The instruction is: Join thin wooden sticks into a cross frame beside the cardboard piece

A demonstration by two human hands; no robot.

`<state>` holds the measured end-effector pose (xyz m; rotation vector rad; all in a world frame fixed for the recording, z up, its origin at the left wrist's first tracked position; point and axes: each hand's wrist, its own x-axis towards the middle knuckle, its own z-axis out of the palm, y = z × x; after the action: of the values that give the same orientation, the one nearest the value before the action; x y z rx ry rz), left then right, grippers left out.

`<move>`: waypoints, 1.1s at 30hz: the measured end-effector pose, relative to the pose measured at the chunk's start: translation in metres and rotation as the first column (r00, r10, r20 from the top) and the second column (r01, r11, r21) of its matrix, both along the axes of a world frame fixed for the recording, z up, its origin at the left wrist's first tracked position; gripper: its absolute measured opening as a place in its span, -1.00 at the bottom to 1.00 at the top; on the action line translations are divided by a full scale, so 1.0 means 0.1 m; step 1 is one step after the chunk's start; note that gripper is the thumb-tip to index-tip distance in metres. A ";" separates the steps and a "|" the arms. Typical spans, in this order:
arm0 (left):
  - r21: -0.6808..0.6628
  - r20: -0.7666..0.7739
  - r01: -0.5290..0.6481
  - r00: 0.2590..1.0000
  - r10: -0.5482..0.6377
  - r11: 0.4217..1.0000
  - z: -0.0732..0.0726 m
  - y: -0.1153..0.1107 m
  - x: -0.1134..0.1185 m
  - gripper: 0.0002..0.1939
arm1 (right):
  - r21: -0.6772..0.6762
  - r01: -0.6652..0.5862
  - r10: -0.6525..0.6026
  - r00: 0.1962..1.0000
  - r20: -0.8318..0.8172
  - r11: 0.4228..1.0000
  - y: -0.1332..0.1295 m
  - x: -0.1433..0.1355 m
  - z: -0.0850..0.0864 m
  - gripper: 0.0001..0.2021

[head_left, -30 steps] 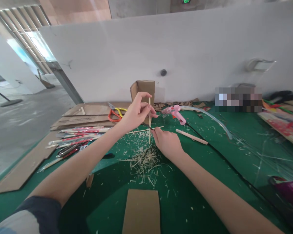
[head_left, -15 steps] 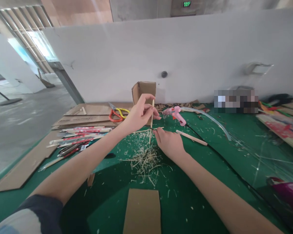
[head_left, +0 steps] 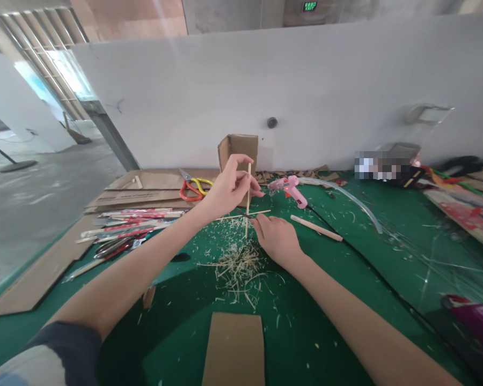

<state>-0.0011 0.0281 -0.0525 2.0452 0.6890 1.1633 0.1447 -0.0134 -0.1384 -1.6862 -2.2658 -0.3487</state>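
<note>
My left hand (head_left: 235, 185) pinches a thin wooden stick (head_left: 248, 201), which stands nearly upright with its lower end above the green tabletop. My right hand (head_left: 277, 236) is closed just to the right of the stick. A small, thin dark blade (head_left: 243, 214) pokes out leftward from its fingertips and crosses the stick; its handle is hidden in the fist. Below the hands lies a heap of fine wood shavings (head_left: 239, 265). Another thin stick (head_left: 225, 217) lies crosswise behind the blade.
A pink glue gun (head_left: 292, 190) and a pale wooden rod (head_left: 316, 228) lie to the right. Orange-and-yellow scissors (head_left: 193, 188), packaged sticks (head_left: 132, 222) and cardboard sheets (head_left: 36, 279) are on the left. A cardboard piece (head_left: 234, 348) lies in front; a folded cardboard (head_left: 241, 147) stands behind.
The blade in my right hand now reaches farther left across the stick. The stick's top has shifted slightly left with my left hand.
</note>
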 end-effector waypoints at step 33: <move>0.039 0.025 -0.131 0.991 0.130 0.991 0.01 0.01 0.01 -0.83 | 0.008 -0.146 0.139 0.919 -0.370 0.989 -0.04 0.16 0.02 -0.70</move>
<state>-0.0003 0.0293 -0.0511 2.0431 0.8046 1.2813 0.1606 -0.0172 -0.1367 -1.4394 -2.0944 0.0266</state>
